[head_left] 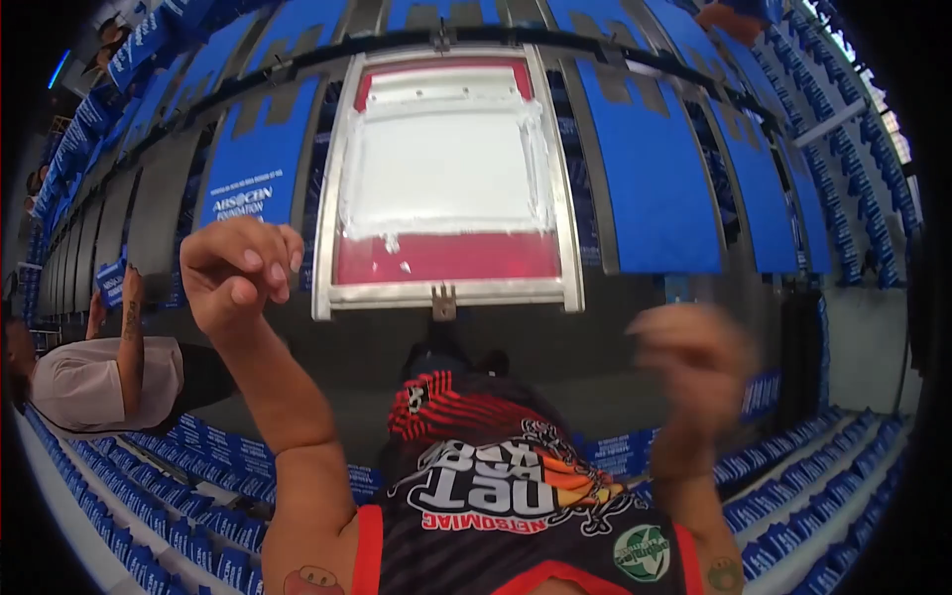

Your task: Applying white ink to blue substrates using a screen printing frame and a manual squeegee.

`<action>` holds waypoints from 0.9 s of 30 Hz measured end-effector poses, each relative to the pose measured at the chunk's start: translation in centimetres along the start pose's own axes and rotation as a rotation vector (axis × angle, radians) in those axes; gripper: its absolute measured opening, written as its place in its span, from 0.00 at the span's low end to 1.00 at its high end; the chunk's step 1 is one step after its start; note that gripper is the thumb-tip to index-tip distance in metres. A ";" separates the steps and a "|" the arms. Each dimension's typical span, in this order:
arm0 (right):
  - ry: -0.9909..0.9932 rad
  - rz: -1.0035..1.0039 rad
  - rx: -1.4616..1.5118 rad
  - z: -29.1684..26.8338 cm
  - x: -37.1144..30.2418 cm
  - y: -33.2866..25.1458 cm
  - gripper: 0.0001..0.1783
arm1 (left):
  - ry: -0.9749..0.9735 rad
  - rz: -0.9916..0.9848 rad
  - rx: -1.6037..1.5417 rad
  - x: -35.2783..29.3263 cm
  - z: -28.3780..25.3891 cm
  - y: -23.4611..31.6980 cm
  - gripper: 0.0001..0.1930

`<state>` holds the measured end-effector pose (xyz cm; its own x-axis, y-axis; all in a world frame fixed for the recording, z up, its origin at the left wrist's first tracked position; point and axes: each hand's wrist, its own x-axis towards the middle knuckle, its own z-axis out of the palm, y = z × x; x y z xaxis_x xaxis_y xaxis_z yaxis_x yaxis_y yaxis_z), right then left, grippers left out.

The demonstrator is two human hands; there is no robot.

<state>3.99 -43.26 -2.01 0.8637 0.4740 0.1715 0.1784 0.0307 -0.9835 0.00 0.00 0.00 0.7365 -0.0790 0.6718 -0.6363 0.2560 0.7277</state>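
In the middle lies a screen-printing frame [568, 213] with pale metal edges and a small hinge-like bracket at its near side. Its mesh [446, 262] is red around a large white panel [446, 164], which has smeared white edges. Left of the frame's near corner, my left hand [241, 268] hangs raised with its fingers curled in and nothing visible in them. My right hand [691, 357] is off the frame's near right corner, smeared by motion, so its fingers cannot be made out. Neither hand appears to touch the frame.
Blue cut fabric pieces [650, 169] lie on dark boards to both sides and beyond. A long rail [297, 61] crosses behind the frame. At the left, another person [104, 382] holds a blue piece [111, 283]. Racks of blue printed pieces [833, 476] stand behind and at the right.
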 end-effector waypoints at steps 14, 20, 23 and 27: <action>0.040 0.933 0.216 16.0 5.3 19.9 0.17 | 0.134 -0.662 0.431 13.4 -18.4 -21.0 0.12; 0.165 0.865 0.001 17.4 4.9 20.7 0.10 | -0.107 -0.611 1.229 19.7 -25.6 -33.6 0.25; 0.303 0.921 0.124 18.3 4.8 20.7 0.10 | -0.203 -0.495 1.495 20.8 -28.4 -38.2 0.35; 0.399 1.016 0.136 19.0 5.7 19.6 0.10 | -0.410 -1.017 1.167 23.3 -29.5 -38.6 0.45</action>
<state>3.40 -23.24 -21.38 0.6730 0.0148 -0.7395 -0.7344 -0.1046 -0.6706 48.54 16.66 -16.52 0.9576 -0.0391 -0.2853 0.0971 -0.8888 0.4479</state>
